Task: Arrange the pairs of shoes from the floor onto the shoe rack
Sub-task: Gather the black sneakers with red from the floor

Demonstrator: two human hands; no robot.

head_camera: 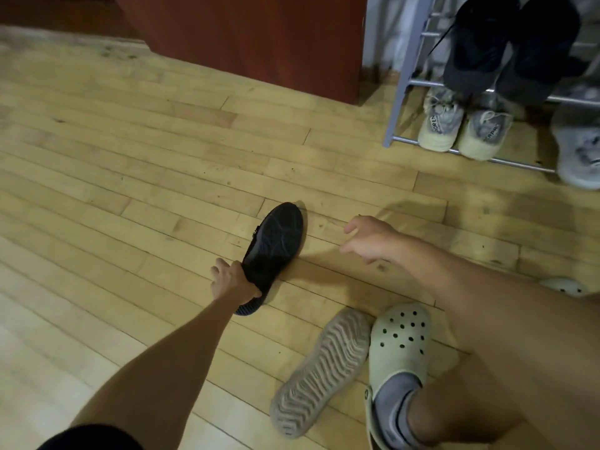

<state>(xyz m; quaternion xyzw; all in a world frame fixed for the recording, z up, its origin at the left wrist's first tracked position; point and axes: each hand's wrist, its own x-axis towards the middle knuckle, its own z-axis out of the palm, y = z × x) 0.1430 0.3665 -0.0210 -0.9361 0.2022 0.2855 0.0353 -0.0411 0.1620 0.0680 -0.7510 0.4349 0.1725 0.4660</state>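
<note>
The pale wooden plank floor [130, 157] lies open from the black low shoe [276, 245] up to the grey metal shoe rack [397, 102]. A red-brown wooden cabinet [259, 43] walls off the rack's left side. On the bottom tier, a pair of cream-and-grey sneakers [461, 131] and a pale grey shoe [578, 151] leave a gap between them. Dark black shoes [506, 47] fill the tier above. Nearer the camera, an upturned tan-soled shoe [321, 368] and a pale green clog [402, 345] on a foot lie side by side.

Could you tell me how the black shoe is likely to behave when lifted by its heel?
Probably light: the left hand grips the black shoe at the heel alone. Its unsupported toe may dip. The ribbed heel should give a secure hold.
</note>
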